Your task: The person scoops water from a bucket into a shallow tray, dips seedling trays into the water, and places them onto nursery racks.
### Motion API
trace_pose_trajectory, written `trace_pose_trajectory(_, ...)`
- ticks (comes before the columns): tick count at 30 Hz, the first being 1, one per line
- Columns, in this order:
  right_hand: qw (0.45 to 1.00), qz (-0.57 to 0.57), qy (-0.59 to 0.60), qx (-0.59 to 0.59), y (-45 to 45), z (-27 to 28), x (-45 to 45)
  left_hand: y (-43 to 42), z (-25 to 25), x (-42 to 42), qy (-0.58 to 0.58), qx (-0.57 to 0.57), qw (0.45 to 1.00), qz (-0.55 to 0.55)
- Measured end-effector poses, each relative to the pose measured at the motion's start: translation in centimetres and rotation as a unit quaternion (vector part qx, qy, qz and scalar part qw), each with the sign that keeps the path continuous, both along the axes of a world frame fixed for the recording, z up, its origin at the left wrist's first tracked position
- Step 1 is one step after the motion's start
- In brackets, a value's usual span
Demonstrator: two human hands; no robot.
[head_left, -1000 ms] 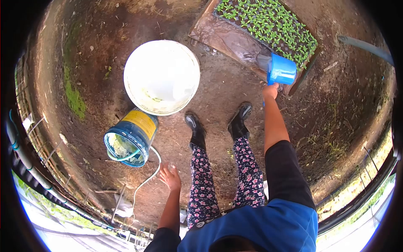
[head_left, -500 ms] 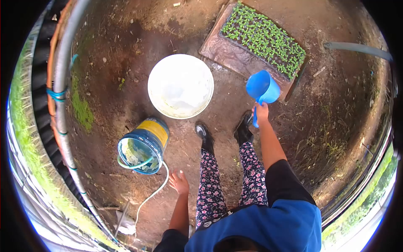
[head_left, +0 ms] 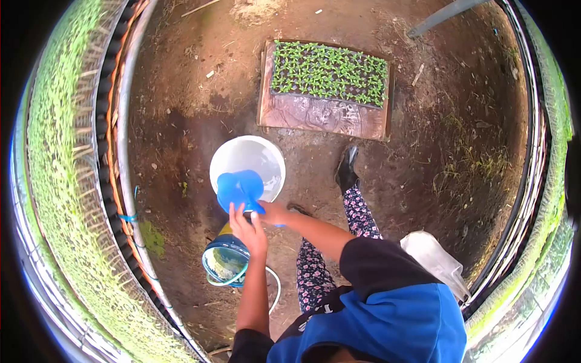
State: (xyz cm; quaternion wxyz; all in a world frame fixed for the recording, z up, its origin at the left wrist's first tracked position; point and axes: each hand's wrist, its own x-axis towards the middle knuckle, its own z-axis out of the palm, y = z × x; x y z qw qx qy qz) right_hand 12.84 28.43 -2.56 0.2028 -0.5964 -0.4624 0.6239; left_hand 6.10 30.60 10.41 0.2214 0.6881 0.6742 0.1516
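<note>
My right hand (head_left: pixel 275 213) is wrapped round the handle of a blue plastic jug (head_left: pixel 241 187). The jug is tilted over the near side of a round white bucket (head_left: pixel 247 149), covering part of its inside. Close behind the jug is my left hand (head_left: pixel 247 231), fingers spread and stretched toward its near side; whether they touch it I cannot tell. Below that hand a blue bucket (head_left: pixel 225 259) with a yellow band lies tipped on the soil, partly hidden by my left arm. A pale hose (head_left: pixel 278 289) curves beside it.
A tray of green seedlings (head_left: pixel 330 72) rests on a wet brown board (head_left: pixel 321 115) beyond the white bucket. A metal pipe and orange cable run along the left, and a grey post (head_left: pixel 445 17) stands at the upper right. A whitish container (head_left: pixel 433 257) is behind my right side.
My right hand has carried the jug left, from beside the seedling tray to over the white bucket. My left hand has risen from near the blue bucket to the jug. The view has turned.
</note>
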Motion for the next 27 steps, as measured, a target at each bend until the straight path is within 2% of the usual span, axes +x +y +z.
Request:
trace_pose_trajectory(3, 0.987, -0.006, 0.157, 0.021, 2.5, -3.1, 2.4, 6.1, -2.1, 8.1, -0.016, 0.012, 0.998, -0.056)
trace_pose_trajectory(6, 0.996, -0.061, 0.036, -0.056, 3.0, -6.9, 9.1, 11.0, -4.9, 16.2, -0.025, -0.032, 0.994, -0.102)
trace_pose_trajectory(8, 0.993, -0.021, -0.119, 0.002, 2.0, -9.8, 17.5, 13.8, -8.2, 20.6, -0.033, -0.052, 0.988, -0.141)
trace_pose_trajectory(9, 0.987, 0.015, -0.162, -0.010, 2.6, -8.6, 23.6, 15.0, -10.8, 22.3, -0.027, -0.066, 0.986, -0.151)
trace_pose_trajectory(10, 0.972, -0.065, -0.181, -0.138, 3.5, -9.0, 28.5, 16.3, -12.8, 23.8, -0.021, -0.082, 0.983, -0.163)
trace_pose_trajectory(11, 0.953, -0.078, -0.225, -0.188, 4.9, -5.8, 34.4, 17.8, -13.1, 26.0, 0.006, -0.115, 0.982, -0.150)
trace_pose_trajectory(12, 0.938, -0.115, -0.266, -0.189, 4.7, -7.6, 39.0, 19.3, -14.3, 27.7, 0.029, -0.147, 0.979, -0.137)
trace_pose_trajectory(13, 0.924, -0.058, -0.333, -0.179, 5.2, -8.0, 43.4, 20.7, -15.5, 28.9, 0.055, -0.179, 0.974, -0.123)
trace_pose_trajectory(14, 0.897, -0.207, -0.317, -0.229, 5.1, -9.8, 47.0, 22.1, -16.9, 29.8, 0.050, -0.176, 0.977, -0.108)
trace_pose_trajectory(15, 0.888, -0.177, -0.381, -0.185, 4.0, -14.2, 51.0, 23.5, -18.4, 30.4, 0.046, -0.173, 0.980, -0.092)
trace_pose_trajectory(16, 0.861, -0.268, -0.387, -0.195, 4.8, -14.8, 53.7, 25.2, -19.9, 30.9, 0.042, -0.166, 0.982, -0.074)
trace_pose_trajectory(18, 0.853, -0.337, -0.357, -0.175, 4.8, -18.2, 58.9, 28.3, -23.5, 31.0, 0.023, -0.181, 0.982, -0.055)
trace_pose_trajectory(20, 0.873, -0.300, -0.368, -0.111, 4.3, -22.7, 63.0, 31.2, -27.5, 30.0, 0.012, -0.177, 0.984, -0.016)
trace_pose_trajectory(21, 0.875, -0.346, -0.339, -0.013, 4.6, -23.4, 63.7, 32.5, -29.3, 29.6, 0.014, -0.172, 0.985, 0.009)
trace_pose_trajectory(23, 0.868, -0.396, -0.296, -0.046, 6.1, -24.9, 64.7, 35.9, -34.1, 28.4, -0.010, -0.160, 0.987, 0.035)
trace_pose_trajectory(24, 0.865, -0.414, -0.273, -0.076, 6.1, -27.8, 66.2, 37.3, -36.7, 27.6, -0.033, -0.156, 0.987, 0.036)
trace_pose_trajectory(26, 0.855, -0.358, -0.374, 0.033, 3.1, -38.1, 70.4, 39.6, -38.1, 28.2, 0.000, -0.165, 0.986, 0.018)
trace_pose_trajectory(27, 0.862, -0.390, -0.322, -0.037, 2.7, -41.0, 71.7, 40.6, -40.0, 28.1, 0.008, -0.180, 0.982, 0.050)
